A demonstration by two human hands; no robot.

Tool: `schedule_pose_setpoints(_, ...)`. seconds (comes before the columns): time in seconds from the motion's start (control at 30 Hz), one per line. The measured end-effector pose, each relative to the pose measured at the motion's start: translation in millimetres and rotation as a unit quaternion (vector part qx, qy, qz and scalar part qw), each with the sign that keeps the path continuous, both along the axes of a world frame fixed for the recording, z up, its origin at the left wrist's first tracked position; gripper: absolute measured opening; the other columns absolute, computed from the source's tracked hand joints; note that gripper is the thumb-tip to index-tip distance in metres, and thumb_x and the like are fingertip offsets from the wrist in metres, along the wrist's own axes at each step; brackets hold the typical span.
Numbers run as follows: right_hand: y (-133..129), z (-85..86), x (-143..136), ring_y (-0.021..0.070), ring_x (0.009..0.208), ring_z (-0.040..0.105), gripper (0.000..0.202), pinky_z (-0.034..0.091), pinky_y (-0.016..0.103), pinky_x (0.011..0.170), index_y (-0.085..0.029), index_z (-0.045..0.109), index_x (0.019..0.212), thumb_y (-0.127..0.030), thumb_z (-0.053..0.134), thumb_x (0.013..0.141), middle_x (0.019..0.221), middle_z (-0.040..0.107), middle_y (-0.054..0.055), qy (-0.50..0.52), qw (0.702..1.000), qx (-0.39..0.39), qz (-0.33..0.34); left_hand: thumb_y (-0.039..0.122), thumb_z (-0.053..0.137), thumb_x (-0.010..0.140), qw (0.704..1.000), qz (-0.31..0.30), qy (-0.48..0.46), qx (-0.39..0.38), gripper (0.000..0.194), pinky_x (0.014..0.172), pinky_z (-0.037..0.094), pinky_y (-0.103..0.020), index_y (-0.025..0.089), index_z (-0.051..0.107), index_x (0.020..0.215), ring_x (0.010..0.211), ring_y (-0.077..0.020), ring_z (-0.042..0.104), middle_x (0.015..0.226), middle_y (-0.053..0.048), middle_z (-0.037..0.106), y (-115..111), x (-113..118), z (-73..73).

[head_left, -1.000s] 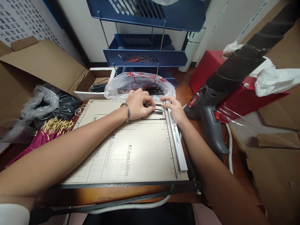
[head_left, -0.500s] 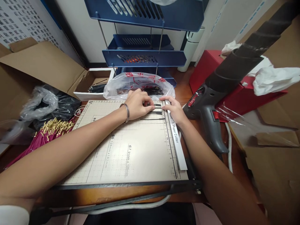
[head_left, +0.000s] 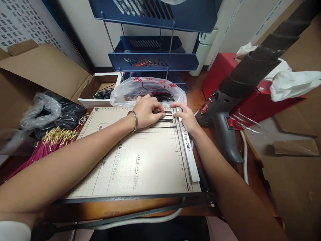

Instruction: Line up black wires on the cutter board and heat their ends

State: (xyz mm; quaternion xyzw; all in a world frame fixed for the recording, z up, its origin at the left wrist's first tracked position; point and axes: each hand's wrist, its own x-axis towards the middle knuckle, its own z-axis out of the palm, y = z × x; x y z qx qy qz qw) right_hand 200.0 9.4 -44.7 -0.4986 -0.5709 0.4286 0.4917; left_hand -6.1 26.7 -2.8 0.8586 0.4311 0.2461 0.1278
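Observation:
My left hand (head_left: 147, 112), with a metal bangle at the wrist, rests on the cream paper cutter board (head_left: 155, 157). Its thumb and index finger pinch a thin black cord near the cutter's right edge. My right hand (head_left: 187, 118) lies over the far end of the white "Paper Cutter" strip (head_left: 189, 152). Its thumb and index finger are apart, with the thumb tip by the end of the pinched cord. Just nearer to me, several black cords (head_left: 168, 120) lie side by side, and a single one (head_left: 163, 127) lies below them. My left fingers partly hide the cords.
Beyond the board sit a plastic bag (head_left: 122, 92) of black cords and a white box (head_left: 86, 102) with more. Maroon cords with gold tips (head_left: 59, 139) lie left. A heat gun (head_left: 230, 127) stands right, before a red box (head_left: 220, 70). A blue rack (head_left: 152, 62) rises behind.
Both hands and the cords hold nearly the same place. The whole view has shifted very slightly.

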Motion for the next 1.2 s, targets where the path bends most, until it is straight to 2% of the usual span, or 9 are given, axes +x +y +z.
schedule_pose_setpoints(0.1,-0.9,1.5,0.5,0.0302,0.122,0.060,0.037,0.040,0.049,0.119,-0.024,0.068,0.095,-0.030,0.062,0.059,0.115,0.073,0.004,0.003,1.000,-0.003,0.006,0.039,0.075,0.085,1.000,0.002,-0.013,0.013,0.019,0.087,0.032,-0.042,0.022,0.080,0.079,0.087,-0.0231,0.051,0.080,-0.004,0.068,-1.9,-0.2,1.6)
schedule_pose_setpoints(0.4,-2.7,1.4,5.3,0.0315,0.131,0.057,0.046,0.036,0.052,0.124,-0.026,0.066,0.103,-0.026,0.062,0.058,0.125,0.071,0.005,-0.002,0.999,0.001,0.046,0.040,0.073,0.084,0.998,-0.057,0.011,0.004,0.018,0.091,0.032,-0.045,0.025,0.081,0.078,0.087,-0.0236,0.051,0.074,-0.004,0.067,-2.5,-1.0,-0.3)
schedule_pose_setpoints(0.8,-2.7,0.9,6.3,0.0325,0.136,0.054,0.049,0.031,0.053,0.128,-0.027,0.066,0.108,-0.026,0.064,0.059,0.130,0.069,0.005,-0.007,0.998,0.014,0.065,0.037,0.074,0.085,0.999,-0.048,0.012,-0.009,0.016,0.089,0.030,-0.044,0.025,0.081,0.078,0.086,-0.0232,0.052,0.072,-0.003,0.065,-2.1,-0.1,-0.6)
schedule_pose_setpoints(1.0,-3.4,0.8,7.0,0.0326,0.136,0.054,0.049,0.032,0.053,0.128,-0.027,0.066,0.108,-0.025,0.065,0.059,0.129,0.069,0.005,-0.015,0.998,0.016,0.066,0.042,0.076,0.083,0.998,-0.054,0.004,-0.012,0.019,0.089,0.030,-0.043,0.024,0.080,0.077,0.087,-0.0231,0.052,0.071,-0.002,0.065,-3.1,0.0,0.5)
schedule_pose_setpoints(1.2,-1.8,-1.8,7.5,0.0333,0.139,0.052,0.051,0.029,0.054,0.129,-0.026,0.065,0.109,-0.026,0.063,0.059,0.133,0.068,0.006,-0.012,0.997,0.023,0.074,0.038,0.073,0.085,0.999,-0.034,0.009,-0.025,0.019,0.088,0.028,-0.042,0.023,0.081,0.078,0.087,-0.0225,0.052,0.073,-0.002,0.065,-3.9,0.5,2.4)
